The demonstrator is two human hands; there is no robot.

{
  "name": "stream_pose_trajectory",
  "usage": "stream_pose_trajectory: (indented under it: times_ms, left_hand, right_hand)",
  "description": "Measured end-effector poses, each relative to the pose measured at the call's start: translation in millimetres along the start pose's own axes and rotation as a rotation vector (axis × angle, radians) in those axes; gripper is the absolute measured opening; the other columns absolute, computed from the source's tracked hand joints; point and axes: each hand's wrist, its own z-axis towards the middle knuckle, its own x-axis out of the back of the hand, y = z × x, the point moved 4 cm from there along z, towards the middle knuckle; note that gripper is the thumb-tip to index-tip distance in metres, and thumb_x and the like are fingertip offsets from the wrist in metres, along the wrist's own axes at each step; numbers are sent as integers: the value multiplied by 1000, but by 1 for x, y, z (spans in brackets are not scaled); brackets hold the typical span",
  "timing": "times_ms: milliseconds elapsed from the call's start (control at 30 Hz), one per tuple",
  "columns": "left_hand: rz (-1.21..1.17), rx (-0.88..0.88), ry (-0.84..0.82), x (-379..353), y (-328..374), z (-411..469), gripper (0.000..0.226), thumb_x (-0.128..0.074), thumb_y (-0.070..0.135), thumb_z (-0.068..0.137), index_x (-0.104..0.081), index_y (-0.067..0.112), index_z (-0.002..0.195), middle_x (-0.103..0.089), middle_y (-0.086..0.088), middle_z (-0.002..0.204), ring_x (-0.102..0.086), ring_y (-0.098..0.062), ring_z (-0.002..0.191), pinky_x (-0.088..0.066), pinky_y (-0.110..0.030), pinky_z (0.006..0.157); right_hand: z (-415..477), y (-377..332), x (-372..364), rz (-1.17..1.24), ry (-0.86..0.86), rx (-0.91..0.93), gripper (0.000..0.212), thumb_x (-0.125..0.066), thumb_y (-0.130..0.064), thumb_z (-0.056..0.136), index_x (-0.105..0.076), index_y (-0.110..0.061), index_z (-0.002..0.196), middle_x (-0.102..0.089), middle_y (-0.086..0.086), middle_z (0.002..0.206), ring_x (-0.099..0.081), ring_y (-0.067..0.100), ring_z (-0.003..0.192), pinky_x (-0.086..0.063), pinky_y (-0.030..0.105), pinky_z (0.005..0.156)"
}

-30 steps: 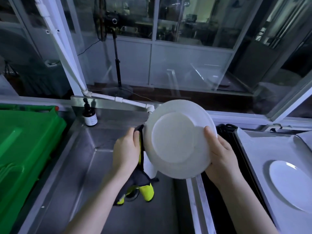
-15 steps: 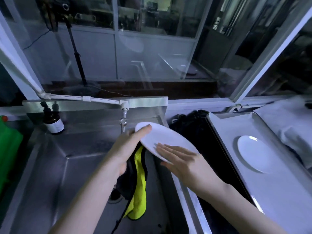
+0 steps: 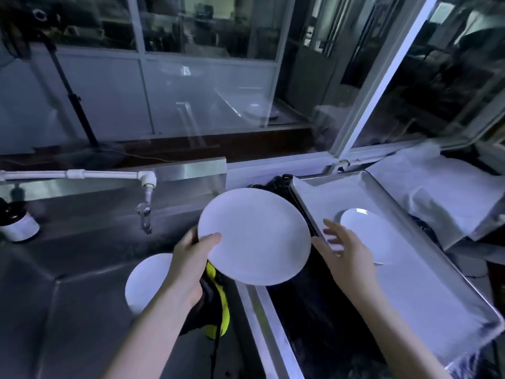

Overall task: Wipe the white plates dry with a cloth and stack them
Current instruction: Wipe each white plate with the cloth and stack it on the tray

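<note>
Three white plates, head view. Far left: dark bottle (image 3: 16, 224), white label, text unreadable. The left hand (image 3: 191, 259) grips the held plate (image 3: 254, 236) at its rim, thumb on top, with the yellow-black cloth (image 3: 216, 305) bunched underneath. The right hand (image 3: 345, 251) is open with fingers spread, just beside that plate's right edge. The second plate (image 3: 147, 283) lies in the steel sink (image 3: 68, 285), below the tap (image 3: 144, 205). The third plate (image 3: 367, 233) sits on the metal tray (image 3: 423, 310) at right. Glass windows behind.

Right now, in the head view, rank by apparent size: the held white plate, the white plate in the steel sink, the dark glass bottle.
1. Held white plate, nearest the camera.
2. White plate in the steel sink, partly hidden.
3. Dark glass bottle, cropped.
</note>
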Motion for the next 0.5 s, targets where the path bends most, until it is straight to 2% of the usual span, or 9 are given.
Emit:
stream_pose_trajectory:
  times_ms: [67, 100, 133, 200, 367, 500]
  left_hand:
    - [21, -18, -16, -25, -6, -2, 23, -71, 20, 82, -73, 38, 96, -76, 11, 100, -66, -17, 102, -51, -38, 82]
    - [32, -31, -28, -40, -10, -3, 22, -71, 21, 83, -73, 39, 95, -75, 12, 99, -66, -15, 101, -50, -35, 79]
    - [43, -42, -35, -56, -14, -4, 21, -71, 20, 84, -73, 38, 94, -75, 12, 99, -67, -12, 99, -50, -33, 77]
    - [62, -47, -45, -88, -26, -5, 20, -69, 19, 86, -72, 36, 95, -75, 13, 98, -69, -7, 93, -50, -30, 76]
    - [149, -26, -142, -170, -56, 2, 20, -67, 20, 90, -70, 35, 102, -74, 17, 99, -68, 2, 90, -46, -23, 76]
    - [212, 89, -224, -224, -82, 17, 21, -56, 15, 90, -76, 20, 94, -76, 6, 100, -66, -5, 92, -45, -25, 83]
  right_hand:
    - [10, 34, 3, 286, -113, -268, 22, -70, -22, 91, -73, -17, 112, -70, -5, 87, -66, 9, 72, -53, 24, 63]
    - [14, 47, 6, 406, -151, -345, 15, -69, -17, 91, -76, -14, 103, -70, 0, 81, -64, 10, 64, -52, 26, 56]
    - [17, 57, 11, 484, -167, -384, 12, -67, -12, 90, -79, -14, 94, -68, 4, 76, -61, 12, 61, -50, 26, 53]
    - [26, 78, 25, 564, -154, -400, 19, -66, -6, 88, -80, -16, 80, -65, 6, 70, -58, 15, 59, -48, 26, 50]
    - [58, 143, 69, 628, -52, -394, 20, -64, 2, 85, -78, -11, 82, -64, 7, 72, -51, 20, 60, -48, 26, 52]
    - [85, 203, 99, 621, 10, -434, 21, -63, 0, 85, -79, -15, 85, -64, 5, 71, -50, 18, 58, -49, 27, 54]
